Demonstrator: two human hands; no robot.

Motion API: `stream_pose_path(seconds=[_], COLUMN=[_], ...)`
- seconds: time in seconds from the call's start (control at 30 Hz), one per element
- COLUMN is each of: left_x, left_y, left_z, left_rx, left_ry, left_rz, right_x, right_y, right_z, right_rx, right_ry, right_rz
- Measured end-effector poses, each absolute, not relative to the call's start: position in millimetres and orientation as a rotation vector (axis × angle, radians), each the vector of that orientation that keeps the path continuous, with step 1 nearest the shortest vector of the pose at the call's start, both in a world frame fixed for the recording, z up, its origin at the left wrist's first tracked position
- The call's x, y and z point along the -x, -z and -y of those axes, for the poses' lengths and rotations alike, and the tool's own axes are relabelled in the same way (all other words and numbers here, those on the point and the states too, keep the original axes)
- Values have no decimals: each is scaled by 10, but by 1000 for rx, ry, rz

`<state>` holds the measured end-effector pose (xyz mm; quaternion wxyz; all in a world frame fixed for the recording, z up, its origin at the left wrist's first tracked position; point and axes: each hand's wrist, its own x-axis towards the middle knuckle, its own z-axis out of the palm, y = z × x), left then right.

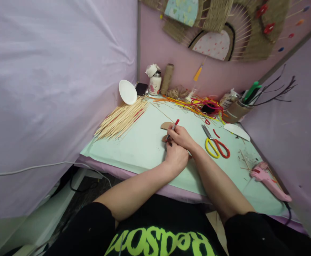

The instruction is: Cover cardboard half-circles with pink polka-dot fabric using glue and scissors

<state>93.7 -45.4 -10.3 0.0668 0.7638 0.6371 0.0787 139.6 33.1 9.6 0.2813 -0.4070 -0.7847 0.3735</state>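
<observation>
We find the right hand [182,137] closed around a red pen [173,128], thumb and fingers pinching its barrel, just left of the scissors [215,144]. The pen leans up and away from the person, and its tip is down on a brown card [164,138] lying flat on the bench [145,149], also left of the scissors. The left hand [175,156] lies palm down, touching the right hand on its near side and covering the near part of the card. Its fingers are hidden under the right hand, so we cannot tell how far they are spread or whether they grip anything. A second card [166,125], half-round, lies just beyond the first, left of the scissors and apart from both hands. The scissors lie open on the bench, blades pointing away and yellow and red handles toward the person. Far to their left lies a fanned bundle of sticks [122,119], with a white plate [128,92] propped at its far end. Beyond the scissors, by the wall, lies a tangle of red, orange and yellow strips [198,104]. To the scissors' right, at the near edge, lies a pink glue gun [270,179]. A white oval piece [237,131] lies right of the scissors and slightly beyond them.
</observation>
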Motion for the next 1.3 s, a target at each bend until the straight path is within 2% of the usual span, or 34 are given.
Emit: stream_pose_path(seconds=[0.33,0.73,0.93,1.3], left_x=[-939,-927,-934,-939], left_y=[74,59,106,131], left_z=[451,458,451,453], left_rx=[-2310,-2323,-2337,-2359], left_ry=[-197,-192,-210,-206], left_rz=[-1925,-1911,-1916,-1916], right_x=[-1407,-1414,-1415,-1403], right_y=[-98,-58,-58,-82], right_z=[-316,-362,-350,-337], right_rx=[1056,1090,1076,1060], right_ry=[-1062,-920,-1048,-1085], right_rz=[2082,2151,2101,2101])
